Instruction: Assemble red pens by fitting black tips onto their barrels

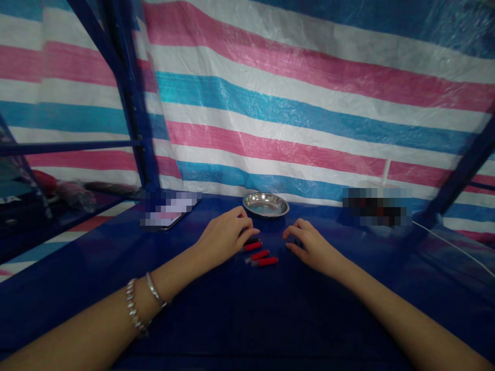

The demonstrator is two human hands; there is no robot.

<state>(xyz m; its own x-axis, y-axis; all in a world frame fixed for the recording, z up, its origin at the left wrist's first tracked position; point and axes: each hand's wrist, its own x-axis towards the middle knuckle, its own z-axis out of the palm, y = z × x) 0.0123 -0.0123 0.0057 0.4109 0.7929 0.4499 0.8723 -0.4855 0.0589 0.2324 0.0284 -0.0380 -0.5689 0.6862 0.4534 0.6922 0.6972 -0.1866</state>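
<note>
Three red sticks (265,262) with pale ends lie loose on the blue table (247,309), roughly side by side between the two hands and nearer the left. A dark piece (253,240) sits just beyond the farthest one, under the left fingertips. The left hand (226,234) is bent over these two, thumb and fingers curled. The right hand (309,245) is arched, thumb and forefinger apart, with a dark blue bit (297,241) by its fingers. It is dim and blurred there, so I cannot tell whether either hand grips anything.

As far as shows, the red sticks are all outside the metal dish (270,212), which stands just beyond the hands; nothing seen marks the work as finished.

The dish is near the table's far edge, against a striped sheet (309,111), leaving little room behind. A phone (174,210) limits the far left, a blurred-out object (377,206) and white cord (452,243) the right. Broader room lies toward the person.
</note>
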